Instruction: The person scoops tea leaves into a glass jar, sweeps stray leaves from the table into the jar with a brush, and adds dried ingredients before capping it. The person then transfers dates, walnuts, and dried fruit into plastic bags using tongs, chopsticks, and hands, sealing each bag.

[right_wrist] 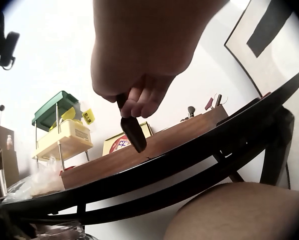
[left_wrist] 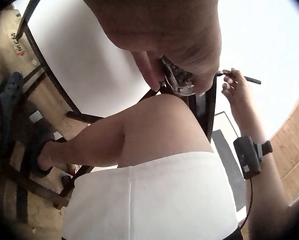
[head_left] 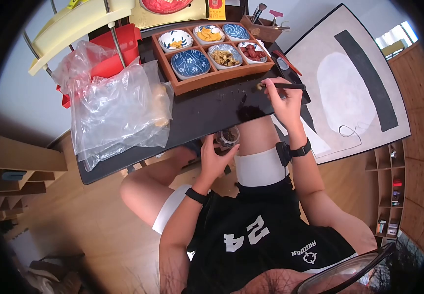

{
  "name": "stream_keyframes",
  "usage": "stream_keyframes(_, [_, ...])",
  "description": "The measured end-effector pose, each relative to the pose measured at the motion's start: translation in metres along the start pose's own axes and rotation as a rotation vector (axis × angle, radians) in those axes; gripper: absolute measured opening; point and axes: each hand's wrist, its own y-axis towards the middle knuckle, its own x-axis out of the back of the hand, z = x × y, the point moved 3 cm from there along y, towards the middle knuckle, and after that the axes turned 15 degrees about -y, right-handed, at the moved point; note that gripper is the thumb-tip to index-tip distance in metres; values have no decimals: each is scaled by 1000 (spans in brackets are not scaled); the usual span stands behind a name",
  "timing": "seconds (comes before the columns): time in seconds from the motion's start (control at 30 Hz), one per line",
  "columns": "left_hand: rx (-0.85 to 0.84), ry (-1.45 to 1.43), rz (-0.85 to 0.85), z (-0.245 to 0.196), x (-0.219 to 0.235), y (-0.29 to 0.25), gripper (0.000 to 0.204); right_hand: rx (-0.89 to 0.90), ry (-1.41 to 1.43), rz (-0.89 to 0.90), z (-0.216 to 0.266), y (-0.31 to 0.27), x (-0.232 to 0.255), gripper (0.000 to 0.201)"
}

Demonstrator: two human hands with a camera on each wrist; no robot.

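Observation:
My left hand (head_left: 213, 160) grips a small clear jar (head_left: 228, 137) just below the table's front edge, with dark pieces inside it. In the left wrist view the same jar (left_wrist: 178, 80) is partly covered by the fingers. Above the table's right end, my right hand (head_left: 286, 105) pinches a slim tool with a black handle (head_left: 291, 86). A small yellowish-brown bit shows at the tool's left end. The right wrist view shows the broad dark handle end (right_wrist: 133, 134) sticking out beneath the curled fingers; I cannot tell what kind of tool it is.
A wooden divided box (head_left: 175, 87) at the back holds several patterned bowls, some with nuts and dried fruit. Clear plastic bags (head_left: 119, 105) cover the black table's (head_left: 197, 115) left side. Behind them stand a red bin (head_left: 124, 46) and a cream rack (head_left: 70, 32). A framed picture (head_left: 337, 83) leans right.

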Motion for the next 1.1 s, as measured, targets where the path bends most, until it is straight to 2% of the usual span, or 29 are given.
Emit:
stream_keyframes(0.07, [-109, 58, -24, -2, 0, 1, 69, 103, -36, -20, 1, 1, -2, 15])
stream_keyframes(0.17, [-127, -49, -32, 2, -1, 3, 65, 104, -41, -23, 6, 2, -4, 14])
stream_keyframes(0.27, [-86, -110, -50, 10, 0, 3, 61, 162, -186, -43, 11, 3, 0, 14])
stream_keyframes(0.4, [-67, -132, -16, 17, 0, 5, 60, 155, -124, -145, -7, 13, -6, 14])
stream_keyframes(0.53, [-66, -16, -1, 21, -5, 9, 67, 18, 65, -58, -14, 16, -12, 17])
stream_keyframes(0.63, [-82, 49, -7, 25, -7, 11, 69, -213, 158, 54, -27, 13, -12, 24])
stream_keyframes(0.7, [-105, 54, -23, 24, -5, 11, 68, -214, 176, 79, -37, 12, -12, 26])
stream_keyframes(0.77, [-57, 117, -3, 23, -2, 10, 66, -216, 192, 103, -49, 13, -12, 28])
stream_keyframes(0.83, [-53, 104, -9, 22, -1, 10, 64, -353, 348, 157, -61, 15, -14, 29])
stream_keyframes(0.93, [-44, 110, -7, 24, 0, 10, 64, -371, 441, 152, -68, 17, -16, 32])
stream_keyframes(1.1, [-16, 85, 21, 23, -7, 12, 66, -343, 415, 87, -72, 13, -19, 30])
